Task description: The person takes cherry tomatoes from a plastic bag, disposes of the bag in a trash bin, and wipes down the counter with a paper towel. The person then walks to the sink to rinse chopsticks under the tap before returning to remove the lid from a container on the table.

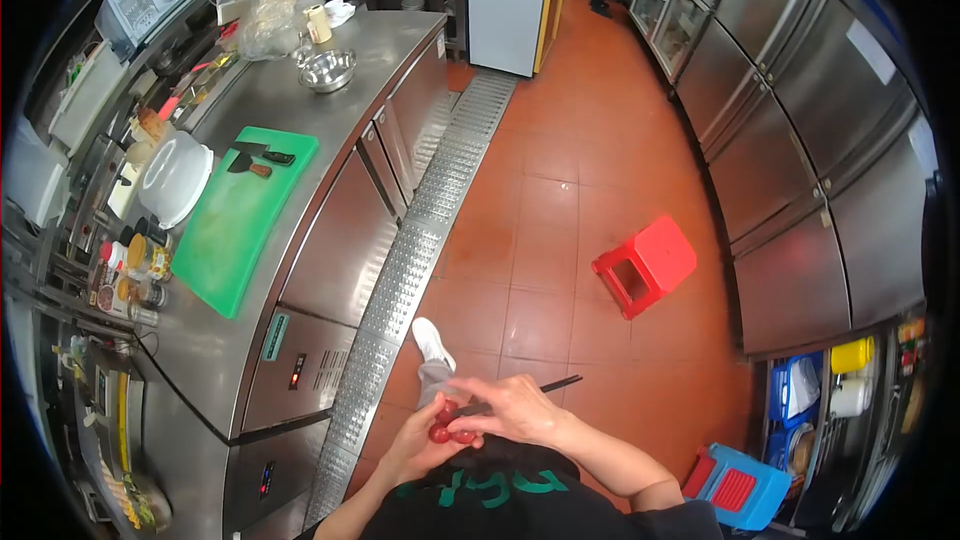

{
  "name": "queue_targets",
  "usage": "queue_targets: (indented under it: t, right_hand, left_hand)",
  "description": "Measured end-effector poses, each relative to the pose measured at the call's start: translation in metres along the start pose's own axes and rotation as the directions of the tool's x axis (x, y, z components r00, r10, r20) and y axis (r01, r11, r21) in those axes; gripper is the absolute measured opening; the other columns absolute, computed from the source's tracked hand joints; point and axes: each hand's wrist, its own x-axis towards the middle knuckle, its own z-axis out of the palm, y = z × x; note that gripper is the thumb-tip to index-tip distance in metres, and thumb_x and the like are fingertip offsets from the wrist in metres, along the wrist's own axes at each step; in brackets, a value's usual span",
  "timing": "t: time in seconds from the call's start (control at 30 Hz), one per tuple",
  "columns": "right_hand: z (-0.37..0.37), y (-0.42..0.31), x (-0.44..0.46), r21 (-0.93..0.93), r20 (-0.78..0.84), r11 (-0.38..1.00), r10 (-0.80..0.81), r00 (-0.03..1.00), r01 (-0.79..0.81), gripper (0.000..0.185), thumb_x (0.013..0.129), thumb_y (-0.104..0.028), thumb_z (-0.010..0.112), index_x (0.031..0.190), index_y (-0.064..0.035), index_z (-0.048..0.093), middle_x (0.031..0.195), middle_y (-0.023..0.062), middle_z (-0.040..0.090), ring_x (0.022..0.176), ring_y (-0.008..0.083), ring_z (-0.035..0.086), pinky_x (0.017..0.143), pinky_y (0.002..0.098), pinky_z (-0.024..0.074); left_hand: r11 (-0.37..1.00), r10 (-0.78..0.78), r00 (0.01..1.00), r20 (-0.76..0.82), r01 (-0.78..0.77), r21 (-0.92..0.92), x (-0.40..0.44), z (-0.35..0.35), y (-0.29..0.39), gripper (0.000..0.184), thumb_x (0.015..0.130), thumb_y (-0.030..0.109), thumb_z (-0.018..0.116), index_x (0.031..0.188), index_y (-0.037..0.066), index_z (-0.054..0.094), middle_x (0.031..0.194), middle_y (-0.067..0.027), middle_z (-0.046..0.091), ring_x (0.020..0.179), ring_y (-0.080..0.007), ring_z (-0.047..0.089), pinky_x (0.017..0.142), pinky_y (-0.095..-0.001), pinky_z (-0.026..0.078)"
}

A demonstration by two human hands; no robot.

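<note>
Nearest the camera is a black shirt with green lettering (450, 505), worn by the person. From the left, capped jars and bottles with mixed labels (150, 258) stand on a long stainless-steel counter (385, 40), near a round, translucent white plastic container (176, 180). Just beside it lies a rectangular green cutting board (225, 240), bearing a flat scraper with a brown handle (250, 166) and a black-handled metal knife (265, 152). Farther back on the counter sits a shiny round steel bowl (328, 71). A textured metal floor strip (405, 260) runs along the counter's foot.

The left hand (412, 443) is curled around small, round, glossy red pieces (440, 433), holding them in front of the shirt. The right hand (522, 410) is closed on thin, dark sticks (558, 384), whose far ends point right; their near ends are at the red pieces, but whether they pierce them cannot be told.

On the orange-brown tiled floor (545, 210), right of the hands, lies a red plastic stool (672, 255), tipped on its side. Farther right are a blue-and-red plastic stool (755, 490) and tall stainless-steel cabinets (790, 230).
</note>
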Motion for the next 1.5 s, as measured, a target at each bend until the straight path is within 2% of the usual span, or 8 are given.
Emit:
queue_targets:
  t: [0.07,0.27,0.5,0.73,0.9,1.0,1.23,1.5]
  right_hand:
    - [-0.017,0.018,0.033,-0.078,-0.031,0.987,0.141,0.99,-0.143,0.05,0.074,-0.04,0.069,0.113,-0.0103,0.055,0.077,0.0108,0.066,0.065,0.0288,0.064,0.056,0.0346,0.0503]
    - [-0.05,0.108,0.134,-0.162,-0.196,0.922,0.319,0.927,-0.351,0.039,0.077,-0.034,0.067,0.104,-0.007,0.061,0.07,0.0161,0.063,0.064,0.0316,0.063,0.058,0.038,0.0497]
    - [-0.088,0.146,0.224,-0.144,-0.279,0.831,0.487,0.828,-0.537,0.028,0.079,-0.027,0.065,0.098,-0.0075,0.063,0.071,0.0184,0.062,0.068,0.0345,0.061,0.062,0.0408,0.0486]
    - [-0.129,0.227,0.28,-0.204,-0.239,0.715,0.626,0.742,-0.669,0.029,0.078,-0.03,0.065,0.095,-0.0067,0.065,0.078,0.0191,0.065,0.076,0.0335,0.064,0.068,0.0385,0.0504]
    - [-0.196,0.279,0.338,-0.262,-0.263,0.685,0.627,0.733,-0.68,0.029,0.078,-0.031,0.065,0.091,-0.005,0.066,0.076,0.0195,0.064,0.074,0.0332,0.064,0.065,0.0378,0.0502]
    - [-0.237,0.303,0.383,-0.251,-0.283,0.736,0.565,0.775,-0.629,0.027,0.08,-0.033,0.062,0.094,-0.0101,0.066,0.076,0.0162,0.065,0.072,0.0344,0.063,0.067,0.0417,0.0486]
    - [-0.284,0.332,0.486,-0.386,-0.131,0.79,0.464,0.876,-0.476,0.025,0.08,-0.032,0.063,0.09,-0.0094,0.066,0.076,0.0158,0.065,0.072,0.033,0.064,0.067,0.0402,0.0493]
    - [-0.237,0.266,0.566,-0.398,-0.057,0.8,0.466,0.883,-0.448,0.024,0.08,-0.031,0.063,0.093,-0.0109,0.065,0.076,0.0146,0.065,0.073,0.0326,0.064,0.064,0.0405,0.0499]
  left_hand:
    - [0.981,-0.038,0.997,0.07,0.051,-0.189,0.032,-0.006,0.033,0.033,0.093,0.036,0.043,0.099,0.006,0.054,0.089,-0.013,0.058,0.086,-0.0288,0.057,0.072,-0.0444,0.045]
    - [0.997,-0.013,0.998,0.055,0.009,0.076,0.119,0.023,0.178,0.006,0.091,0.014,0.05,0.095,0.01,0.052,0.091,-0.0118,0.056,0.095,-0.0267,0.055,0.061,-0.0288,0.044]
    - [0.997,0.077,0.977,-0.201,-0.077,0.007,0.222,-0.003,0.363,0.035,0.085,0.041,0.058,0.07,0.01,0.055,0.07,-0.006,0.054,0.064,-0.0191,0.056,0.039,-0.0207,0.03]
    - [0.814,0.581,0.599,-0.551,-0.442,0.378,0.334,-0.032,0.589,0.032,0.082,0.039,0.064,0.073,0.009,0.055,0.058,-0.0002,0.052,0.05,-0.0117,0.052,0.038,-0.0217,0.031]
    - [0.699,0.694,0.193,-0.694,-0.415,0.583,0.39,-0.02,0.702,0.042,0.075,0.044,0.069,0.068,0.006,0.053,0.06,-0.005,0.056,0.044,-0.0132,0.05,0.038,-0.024,0.036]
    - [0.679,0.725,0.251,-0.642,-0.417,0.604,0.407,-0.027,0.732,0.037,0.076,0.036,0.07,0.068,0.003,0.054,0.061,-0.0087,0.057,0.045,-0.0154,0.052,0.038,-0.0263,0.038]
    - [0.752,0.604,0.017,-0.797,-0.344,0.562,0.414,-0.044,0.76,0.01,0.07,0.005,0.057,0.071,-0.004,0.059,0.063,-0.0134,0.06,0.051,-0.0211,0.059,0.039,-0.0317,0.04]
    - [0.721,0.467,-0.197,-0.862,-0.48,0.5,0.347,-0.097,0.852,0.01,0.07,0.007,0.062,0.071,-0.003,0.062,0.065,-0.0126,0.061,0.049,-0.0187,0.058,0.037,-0.0293,0.042]
